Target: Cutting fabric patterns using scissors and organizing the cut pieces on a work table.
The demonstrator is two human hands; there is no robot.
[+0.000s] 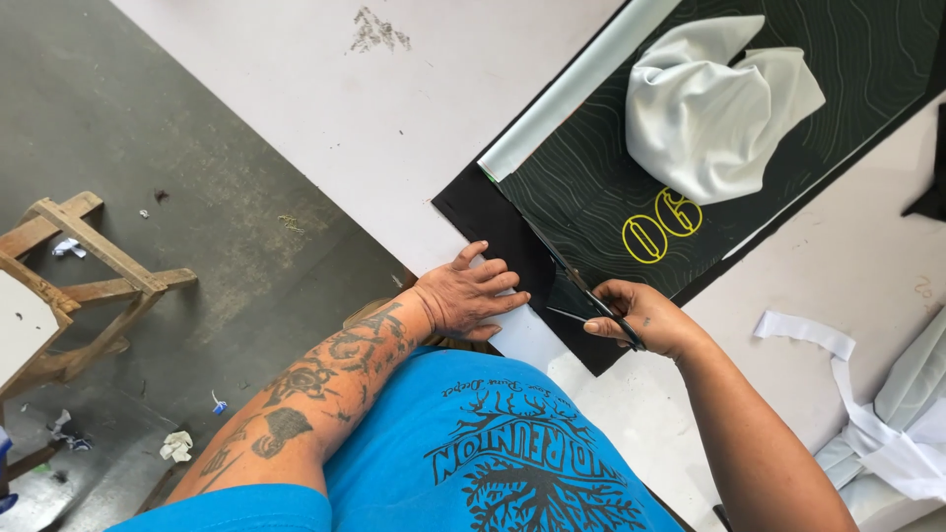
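The right hand (645, 317) is gripping a pair of dark-handled metal scissors (583, 296), fingers curled closed through the handles, the blades standing apart and biting into the near edge of a black printed fabric panel with thin pale contour lines (591, 187). The left hand (471, 296) is lying flat and open, fingers spread, pressing the plain black margin of that panel down onto the white cutting surface (325, 108); it is holding nothing.

Risks, as judged: the left fingertips are sitting just beside the blades, so a quick closing stroke could nick them. The panel is overhanging the surface edge near the person's body, and any slip of the pressing hand could let the cloth shift and the cut wander off its line. The crumpled white cloth bundle (714, 108) resting on the panel could drag the fabric if the panel is pulled.

Markings: two yellow outlined oval characters (662, 227) are sitting near the panel's lower border, below the white bundle. A pale grey-green strip (576, 89) is running along the panel's upper left edge. Loose white fabric strips (847, 394) are lying at the right, well apart from the cut.
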